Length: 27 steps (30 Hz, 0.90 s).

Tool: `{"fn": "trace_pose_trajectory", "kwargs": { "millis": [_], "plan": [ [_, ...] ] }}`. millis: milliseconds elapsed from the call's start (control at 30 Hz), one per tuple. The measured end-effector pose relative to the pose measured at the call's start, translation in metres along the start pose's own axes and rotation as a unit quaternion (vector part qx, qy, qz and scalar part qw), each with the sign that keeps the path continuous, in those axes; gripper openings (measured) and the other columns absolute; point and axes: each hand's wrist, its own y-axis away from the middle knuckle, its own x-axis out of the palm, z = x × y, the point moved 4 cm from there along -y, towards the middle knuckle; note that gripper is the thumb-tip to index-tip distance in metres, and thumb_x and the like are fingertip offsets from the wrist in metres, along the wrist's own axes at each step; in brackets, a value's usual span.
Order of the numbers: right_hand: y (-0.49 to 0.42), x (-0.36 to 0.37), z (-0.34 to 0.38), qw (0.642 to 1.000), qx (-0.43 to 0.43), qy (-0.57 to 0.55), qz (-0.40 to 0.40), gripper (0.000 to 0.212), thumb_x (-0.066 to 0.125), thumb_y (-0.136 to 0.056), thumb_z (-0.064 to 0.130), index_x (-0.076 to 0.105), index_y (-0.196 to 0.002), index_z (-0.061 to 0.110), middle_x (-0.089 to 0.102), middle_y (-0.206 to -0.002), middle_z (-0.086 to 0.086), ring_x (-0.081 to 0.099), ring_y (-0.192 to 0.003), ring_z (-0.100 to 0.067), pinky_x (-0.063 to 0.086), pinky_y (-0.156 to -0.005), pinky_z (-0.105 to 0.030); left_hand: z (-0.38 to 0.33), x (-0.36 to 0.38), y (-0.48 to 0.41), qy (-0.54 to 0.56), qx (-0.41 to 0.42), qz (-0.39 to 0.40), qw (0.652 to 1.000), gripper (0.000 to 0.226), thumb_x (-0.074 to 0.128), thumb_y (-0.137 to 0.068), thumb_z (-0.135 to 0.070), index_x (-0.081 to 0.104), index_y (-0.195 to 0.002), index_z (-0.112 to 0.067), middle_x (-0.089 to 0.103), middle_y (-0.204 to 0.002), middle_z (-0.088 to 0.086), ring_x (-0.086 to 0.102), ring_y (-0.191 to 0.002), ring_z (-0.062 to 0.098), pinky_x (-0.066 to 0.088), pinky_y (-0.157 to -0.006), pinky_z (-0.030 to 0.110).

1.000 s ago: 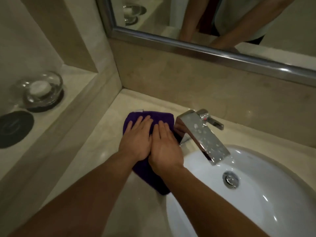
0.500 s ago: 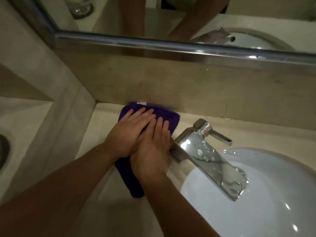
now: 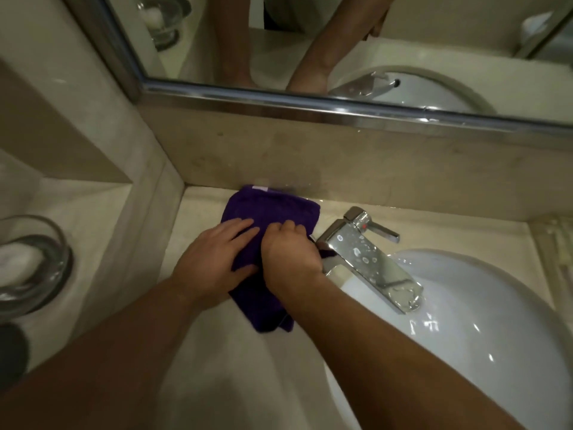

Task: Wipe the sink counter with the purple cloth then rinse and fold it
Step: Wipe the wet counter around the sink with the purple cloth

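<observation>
The purple cloth [image 3: 271, 212] lies on the beige sink counter [image 3: 198, 212], its far edge against the back wall, just left of the chrome faucet [image 3: 369, 259]. My left hand [image 3: 214, 262] presses flat on the cloth's left side, fingers spread. My right hand [image 3: 291, 259] rests on the cloth's right side next to the faucet base, with its fingers curled into the fabric. The near end of the cloth sticks out below both hands.
The white basin [image 3: 465, 336] fills the right side under the wet faucet spout. A glass dish [image 3: 31, 265] with something white sits on the raised ledge at left. A mirror with a chrome frame [image 3: 310, 102] runs above the backsplash.
The cloth stays near the back wall beside the faucet. My right hand's fingers went from flat to curled on the fabric, and the camera view has shifted.
</observation>
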Motion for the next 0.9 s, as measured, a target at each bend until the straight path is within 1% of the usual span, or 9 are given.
{"fn": "trace_pose_trajectory", "kwargs": {
  "millis": [67,167,267,367,467,567,700,800,900],
  "plan": [
    [-0.003,-0.009,0.003,1.000,0.005,0.025,0.007,0.058,0.062,-0.094,0.021,0.035,-0.141,-0.002,0.045,-0.136,-0.022,0.047,-0.122,-0.033,0.048,-0.095,-0.041,-0.001,-0.008,-0.002,0.012,-0.034,0.010,0.999,0.061,0.063,-0.089,-0.044,0.045,-0.145,-0.028,0.046,-0.147,-0.008,0.039,-0.135,0.017,0.040,-0.107,0.036],
    [0.000,-0.041,0.011,0.998,-0.015,0.059,-0.035,0.042,0.056,-0.095,0.018,0.048,-0.134,0.004,0.051,-0.132,-0.018,0.052,-0.118,-0.031,0.048,-0.087,-0.037,-0.010,-0.026,-0.006,0.048,-0.068,-0.040,0.996,0.032,0.063,-0.089,-0.024,0.057,-0.121,-0.025,0.063,-0.113,-0.003,0.056,-0.107,0.023,0.050,-0.081,0.039],
    [0.004,-0.090,0.014,0.987,-0.056,0.091,-0.121,0.029,0.051,-0.097,0.017,0.061,-0.124,0.012,0.059,-0.123,-0.012,0.061,-0.109,-0.032,0.041,-0.072,-0.035,-0.014,-0.057,-0.009,0.062,-0.074,-0.188,0.977,0.028,0.058,-0.086,-0.014,0.063,-0.113,-0.019,0.067,-0.102,0.005,0.058,-0.092,0.030,0.051,-0.072,0.043],
    [0.007,-0.135,-0.007,0.974,-0.043,0.115,-0.190,0.030,0.052,-0.095,0.018,0.060,-0.124,0.018,0.061,-0.125,-0.009,0.062,-0.112,-0.033,0.038,-0.073,-0.036,-0.029,-0.097,-0.019,0.027,-0.049,-0.305,0.951,0.035,0.056,-0.086,-0.023,0.064,-0.120,-0.019,0.066,-0.107,0.003,0.054,-0.094,0.029,0.049,-0.077,0.042],
    [0.005,-0.141,-0.047,0.979,0.016,0.180,-0.099,0.030,0.056,-0.094,0.018,0.063,-0.123,0.019,0.065,-0.123,-0.008,0.063,-0.112,-0.031,0.044,-0.077,-0.036,-0.049,-0.103,-0.042,-0.016,-0.001,-0.219,0.976,0.046,0.065,-0.083,-0.023,0.061,-0.129,-0.022,0.063,-0.123,0.001,0.053,-0.111,0.028,0.045,-0.090,0.044],
    [-0.007,-0.115,-0.084,0.978,0.024,0.198,0.056,0.025,0.067,-0.088,0.022,0.068,-0.113,0.017,0.067,-0.097,-0.003,0.064,-0.092,-0.025,0.051,-0.077,-0.033,-0.059,-0.071,-0.053,-0.061,0.037,-0.129,0.989,0.057,0.070,-0.076,-0.027,0.061,-0.132,-0.020,0.060,-0.134,0.003,0.053,-0.121,0.028,0.042,-0.095,0.042],
    [-0.036,-0.089,-0.109,0.990,-0.096,0.018,0.103,0.040,0.056,-0.099,0.031,0.054,-0.139,0.030,0.063,-0.128,0.002,0.062,-0.108,-0.019,0.048,-0.089,-0.027,-0.051,-0.035,-0.056,-0.057,0.055,-0.095,0.992,0.064,0.063,-0.079,-0.044,0.059,-0.135,-0.016,0.059,-0.138,0.009,0.056,-0.124,0.030,0.046,-0.101,0.042],
    [-0.046,-0.073,-0.127,0.953,-0.076,-0.220,0.192,0.040,0.054,-0.102,0.020,0.054,-0.141,0.027,0.067,-0.105,0.003,0.067,-0.079,-0.010,0.055,-0.066,-0.018,-0.043,-0.023,-0.061,-0.028,0.052,-0.082,0.995,0.059,0.055,-0.088,-0.044,0.053,-0.142,-0.022,0.051,-0.147,0.006,0.050,-0.132,0.028,0.043,-0.107,0.041],
    [-0.058,-0.065,-0.143,0.956,-0.117,-0.212,0.168,0.040,0.059,-0.098,0.019,0.059,-0.136,0.033,0.065,-0.084,0.023,0.062,-0.067,0.008,0.047,-0.063,-0.007,-0.041,-0.018,-0.069,0.007,0.045,-0.111,0.993,0.053,0.067,-0.088,-0.019,0.056,-0.139,-0.025,0.055,-0.142,0.005,0.056,-0.122,0.029,0.052,-0.097,0.041]
  ]
}}
